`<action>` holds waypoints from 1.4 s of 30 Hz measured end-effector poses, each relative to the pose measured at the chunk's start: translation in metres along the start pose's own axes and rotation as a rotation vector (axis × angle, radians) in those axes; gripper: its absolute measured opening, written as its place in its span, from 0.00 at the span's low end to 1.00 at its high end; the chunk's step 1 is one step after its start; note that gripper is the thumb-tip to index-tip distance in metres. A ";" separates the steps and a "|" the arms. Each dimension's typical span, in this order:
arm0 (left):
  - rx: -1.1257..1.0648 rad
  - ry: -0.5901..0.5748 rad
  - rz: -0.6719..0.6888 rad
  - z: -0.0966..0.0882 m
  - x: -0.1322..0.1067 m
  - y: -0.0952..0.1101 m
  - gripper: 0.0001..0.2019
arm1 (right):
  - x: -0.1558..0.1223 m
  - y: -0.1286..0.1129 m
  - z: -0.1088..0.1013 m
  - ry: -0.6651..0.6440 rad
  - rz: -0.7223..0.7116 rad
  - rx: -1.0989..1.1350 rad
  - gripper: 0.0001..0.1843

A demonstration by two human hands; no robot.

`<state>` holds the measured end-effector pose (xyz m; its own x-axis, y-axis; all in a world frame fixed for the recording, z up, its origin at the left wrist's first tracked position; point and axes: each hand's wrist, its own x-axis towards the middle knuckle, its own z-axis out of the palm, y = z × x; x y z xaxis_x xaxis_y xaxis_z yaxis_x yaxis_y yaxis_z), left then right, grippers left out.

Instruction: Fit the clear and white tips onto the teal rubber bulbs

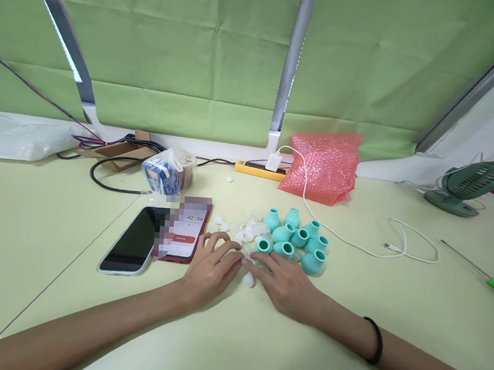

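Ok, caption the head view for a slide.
Left hand and right hand meet fingertips over white pieces, beside teal caps and two phones.

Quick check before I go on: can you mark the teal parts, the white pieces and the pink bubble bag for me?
teal parts [299,237]: head view, on the body of one part mid-cluster.
white pieces [239,230]: head view, on the middle of the loose pile.
pink bubble bag [323,164]: head view, on the centre of its front face.

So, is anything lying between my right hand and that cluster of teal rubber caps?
Nothing visible does. The right hand lies palm down on the pale green table, fingertips right beside the nearest teal rubber caps. Small white translucent pieces lie to their left, by the left hand.
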<state>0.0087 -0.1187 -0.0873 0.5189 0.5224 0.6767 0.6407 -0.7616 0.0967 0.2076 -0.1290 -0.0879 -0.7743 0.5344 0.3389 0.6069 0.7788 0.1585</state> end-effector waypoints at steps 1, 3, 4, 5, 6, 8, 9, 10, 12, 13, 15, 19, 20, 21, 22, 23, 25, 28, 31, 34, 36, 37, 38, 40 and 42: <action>-0.038 0.031 0.012 0.000 0.000 0.000 0.05 | -0.001 0.000 0.001 0.010 0.003 -0.006 0.28; -0.109 0.068 0.035 0.000 -0.001 -0.001 0.06 | -0.002 0.000 0.002 0.041 -0.001 -0.005 0.26; -0.135 0.083 0.040 0.000 -0.001 -0.001 0.06 | -0.003 0.000 0.002 0.060 -0.005 0.006 0.24; -0.149 0.097 0.043 -0.001 -0.001 -0.001 0.06 | -0.003 0.000 0.002 0.078 -0.008 0.021 0.22; -0.155 0.112 0.050 -0.002 -0.001 0.000 0.06 | -0.003 0.001 0.002 0.092 -0.007 0.034 0.20; -0.141 0.126 0.128 -0.005 -0.001 0.002 0.06 | -0.003 0.001 0.003 0.117 0.002 0.041 0.17; -0.125 0.112 0.212 -0.007 -0.002 0.004 0.06 | -0.003 0.002 0.003 0.124 0.007 0.037 0.17; -0.108 0.074 0.321 -0.008 -0.002 0.007 0.05 | -0.004 0.002 0.004 0.128 0.008 0.034 0.16; -0.079 -0.032 0.535 -0.011 -0.004 0.013 0.04 | -0.004 0.003 0.004 0.131 0.004 0.041 0.15; -0.067 -0.091 0.596 -0.011 -0.004 0.016 0.04 | -0.004 0.003 0.005 0.130 -0.001 0.049 0.15; -0.061 -0.184 0.601 -0.010 -0.005 0.020 0.03 | -0.004 0.003 0.005 0.129 -0.014 0.071 0.15; -0.055 -0.258 0.452 -0.003 -0.007 0.020 0.05 | -0.004 0.004 0.005 0.147 -0.019 0.110 0.14; -0.041 -0.256 0.425 -0.001 -0.007 0.019 0.05 | -0.004 0.004 0.004 0.153 -0.016 0.112 0.14; -0.020 -0.252 0.397 0.000 -0.008 0.018 0.04 | -0.003 0.003 0.004 0.155 -0.012 0.110 0.13; 0.005 -0.249 0.368 0.001 -0.009 0.017 0.04 | -0.003 0.003 0.004 0.156 -0.005 0.105 0.14; 0.033 -0.243 0.337 0.001 -0.010 0.017 0.04 | -0.003 0.002 0.004 0.158 0.003 0.099 0.14; 0.097 -0.231 0.273 0.002 -0.013 0.016 0.06 | -0.002 0.001 0.003 0.167 0.018 0.088 0.13; 0.191 -0.207 0.216 0.003 -0.015 0.016 0.07 | -0.002 0.000 0.002 0.175 0.028 0.073 0.13; 0.268 -0.180 0.193 0.003 -0.014 0.016 0.06 | -0.002 0.000 0.002 0.164 0.042 0.067 0.12; 0.308 -0.162 0.168 0.004 -0.013 0.014 0.05 | -0.003 0.001 0.003 0.174 0.060 0.066 0.09; 0.311 -0.152 0.167 0.004 -0.012 0.013 0.05 | -0.003 0.001 0.004 0.192 0.060 0.069 0.07; 0.307 -0.143 0.174 0.004 -0.011 0.012 0.05 | -0.003 0.001 0.004 0.204 0.059 0.074 0.06; 0.301 -0.133 0.184 0.004 -0.011 0.012 0.06 | -0.003 0.001 0.005 0.218 0.055 0.082 0.06; 0.269 -0.106 0.219 0.003 -0.010 0.011 0.07 | -0.003 0.001 0.005 0.245 0.052 0.098 0.06; 0.204 -0.091 0.290 0.000 -0.009 0.012 0.07 | -0.003 0.001 0.005 0.257 0.057 0.106 0.06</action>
<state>0.0113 -0.1323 -0.0923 0.7377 0.3346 0.5863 0.5544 -0.7959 -0.2432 0.2094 -0.1283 -0.0934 -0.6607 0.4882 0.5703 0.6156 0.7871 0.0394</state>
